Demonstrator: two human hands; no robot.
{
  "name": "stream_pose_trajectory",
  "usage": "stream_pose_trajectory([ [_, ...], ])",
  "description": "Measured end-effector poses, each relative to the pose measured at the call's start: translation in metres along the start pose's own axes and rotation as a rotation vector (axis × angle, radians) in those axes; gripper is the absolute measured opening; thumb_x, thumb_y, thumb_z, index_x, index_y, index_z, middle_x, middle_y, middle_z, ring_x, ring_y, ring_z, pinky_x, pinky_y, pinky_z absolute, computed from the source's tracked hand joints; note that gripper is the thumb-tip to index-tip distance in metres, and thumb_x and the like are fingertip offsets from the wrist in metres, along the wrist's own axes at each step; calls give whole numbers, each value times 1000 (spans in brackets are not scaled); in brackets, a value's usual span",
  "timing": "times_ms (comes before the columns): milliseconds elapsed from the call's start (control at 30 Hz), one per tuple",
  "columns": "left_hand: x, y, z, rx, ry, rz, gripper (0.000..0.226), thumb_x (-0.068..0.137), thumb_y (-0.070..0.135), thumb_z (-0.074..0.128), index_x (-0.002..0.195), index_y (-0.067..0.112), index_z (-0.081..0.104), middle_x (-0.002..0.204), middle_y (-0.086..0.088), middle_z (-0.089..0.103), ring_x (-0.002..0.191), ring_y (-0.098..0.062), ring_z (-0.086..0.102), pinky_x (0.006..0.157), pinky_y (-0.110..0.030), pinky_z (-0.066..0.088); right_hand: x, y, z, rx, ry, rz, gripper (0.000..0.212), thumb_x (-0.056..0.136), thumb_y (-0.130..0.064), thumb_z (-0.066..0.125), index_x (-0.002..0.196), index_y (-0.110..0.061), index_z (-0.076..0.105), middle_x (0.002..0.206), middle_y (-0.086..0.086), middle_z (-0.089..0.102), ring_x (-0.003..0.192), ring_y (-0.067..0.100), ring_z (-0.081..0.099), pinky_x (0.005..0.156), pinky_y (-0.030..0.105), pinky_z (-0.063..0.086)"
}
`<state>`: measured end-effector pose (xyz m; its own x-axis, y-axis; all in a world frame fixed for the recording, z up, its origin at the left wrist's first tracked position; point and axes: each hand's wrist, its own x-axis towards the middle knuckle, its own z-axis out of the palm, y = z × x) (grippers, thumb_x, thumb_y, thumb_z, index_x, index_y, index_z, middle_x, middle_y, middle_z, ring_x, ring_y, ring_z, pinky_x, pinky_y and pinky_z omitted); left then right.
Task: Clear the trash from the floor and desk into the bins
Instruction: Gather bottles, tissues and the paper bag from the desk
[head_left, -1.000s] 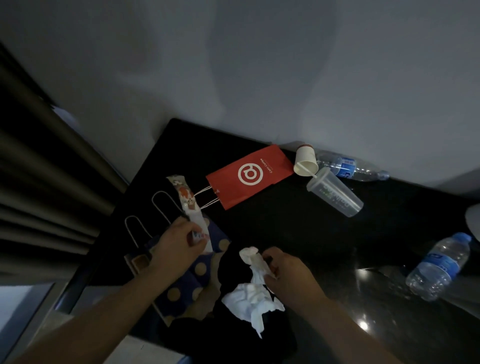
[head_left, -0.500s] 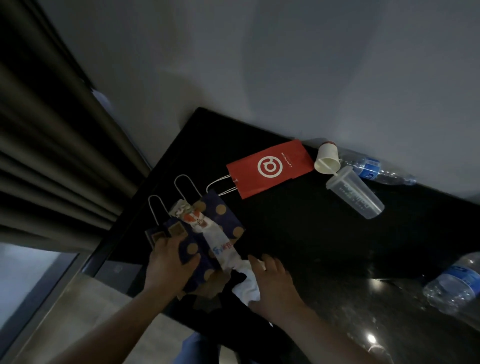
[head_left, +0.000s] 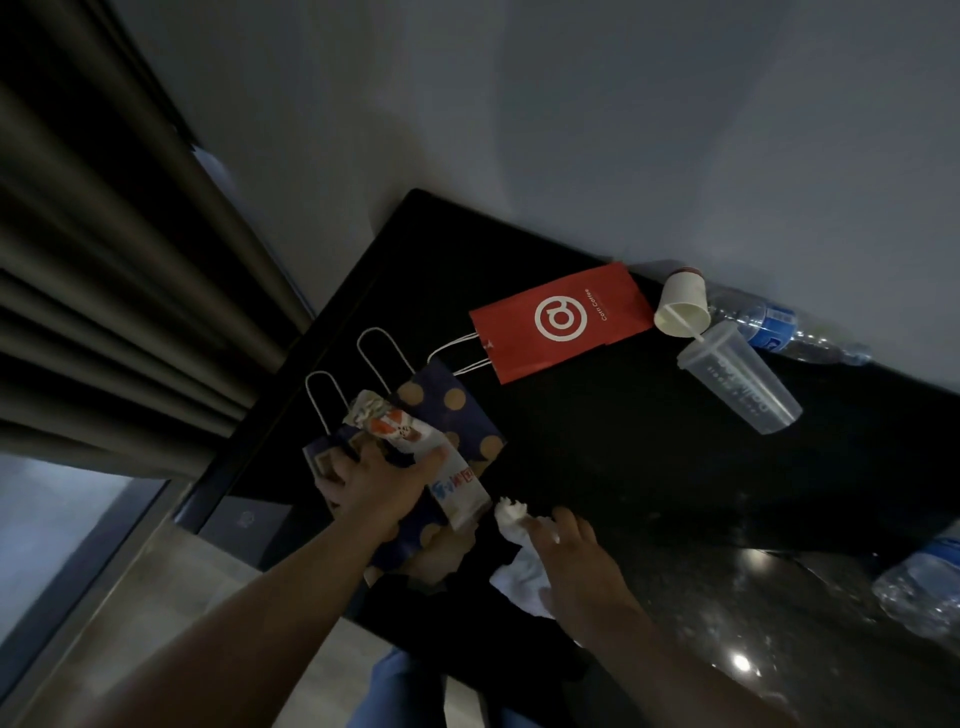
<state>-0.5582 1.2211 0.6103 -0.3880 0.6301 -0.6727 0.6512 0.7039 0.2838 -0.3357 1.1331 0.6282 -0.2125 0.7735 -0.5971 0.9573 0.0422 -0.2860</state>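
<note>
1. The left hand is at the near left corner of the black table, its fingers clamped round a dark blue bag with tan dots and white cord handles.
2. Pinned under that same thumb is a crumpled wrapper. It is white with a red-orange picture and blue and red lettering, too small to read.
3. The right hand lies on a white tissue at the table's near edge, just right of the blue bag. Its fingers are stretched over the tissue, and I cannot tell whether they pinch it.
4. Further back, a red bag lies flat. It has a white ring logo, and the small print beside it looks like "Cotti Coffee".
5. Touching its right end is a paper cup tipped on its side, and a clear plastic cup lies just below that, its faint print unreadable.
6. Behind them, against the wall, a water bottle with a blue label lies flat.
7. A second bottle lies at the right edge, well apart.
8. A pleated curtain hangs on the left.
</note>
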Motion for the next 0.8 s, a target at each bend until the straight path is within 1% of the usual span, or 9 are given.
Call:
stream_pose_trajectory([
  [100, 4, 17, 2, -70, -14, -87, 146, 32, 103, 34, 151, 26, -1, 158, -8, -10, 143, -41, -14, 113, -58, 5, 1, 4, -1, -6, 35, 32, 64, 91, -16, 55, 147, -27, 26, 144, 3, 26, 130, 19, 32, 100, 26, 42],
  [200, 11, 27, 3, -64, 9, -110, 146, 28, 102, 37, 150, 32, 0, 157, -1, -12, 142, -40, -17, 111, -61, 9, 5, 8, -2, 14, 65, 55, 56, 92, -16, 53, 142, -25, 33, 136, 2, 33, 122, 17, 38, 96, 23, 42],
  [267, 16, 25, 3, -46, 26, -80, 141, 30, 97, 46, 148, 34, 1, 156, 3, -12, 142, -38, -17, 109, -63, 15, 7, 11, -2, 35, 74, 57, 55, 90, -17, 56, 140, -25, 34, 131, 1, 35, 118, 17, 40, 92, 23, 42],
  [367, 23, 21, 3, 6, 57, -19, 135, 38, 91, 56, 147, 30, 4, 156, 4, -9, 142, -38, -13, 107, -67, 19, 12, 18, -2, 78, 89, 59, 54, 88, -19, 56, 138, -25, 36, 127, 0, 37, 113, 16, 41, 87, 21, 43],
  [500, 31, 27, -2, 104, 22, 100, 125, 46, 82, 68, 146, 33, 11, 158, 4, -7, 143, -40, -11, 105, -73, 18, 20, 27, -5, 150, 137, 77, 53, 85, -20, 56, 136, -23, 40, 119, -1, 39, 106, 18, 44, 82, 21, 42],
  [567, 34, 28, -6, 186, 12, 184, 125, 47, 78, 72, 147, 34, 10, 159, 3, -8, 143, -41, -13, 105, -73, 17, 25, 32, -8, 156, 182, 109, 54, 83, -21, 58, 134, -23, 42, 117, 0, 42, 103, 19, 46, 80, 22, 43],
  [633, 33, 29, -7, 252, 15, 253, 132, 43, 80, 72, 148, 36, 5, 159, 3, -15, 143, -40, -19, 106, -74, 12, 31, 37, -12, 130, 188, 110, 54, 85, -23, 56, 137, -20, 41, 121, 1, 44, 105, 20, 46, 83, 25, 44],
  [700, 28, 30, -4, 297, 12, 306, 142, 36, 85, 70, 148, 39, -5, 156, 3, -27, 141, -38, -27, 105, -75, 6, 36, 39, -18, 128, 191, 121, 54, 87, -24, 55, 138, -19, 40, 124, 2, 44, 108, 21, 45, 85, 26, 43],
  [800, 19, 29, 8, 403, -9, 369, 154, 30, 90, 64, 142, 39, -28, 147, 2, -44, 136, -38, -37, 102, -76, 3, 40, 38, -32, 275, 253, 205, 51, 83, -21, 65, 131, -18, 47, 120, 5, 46, 103, 24, 51, 81, 30, 44],
])
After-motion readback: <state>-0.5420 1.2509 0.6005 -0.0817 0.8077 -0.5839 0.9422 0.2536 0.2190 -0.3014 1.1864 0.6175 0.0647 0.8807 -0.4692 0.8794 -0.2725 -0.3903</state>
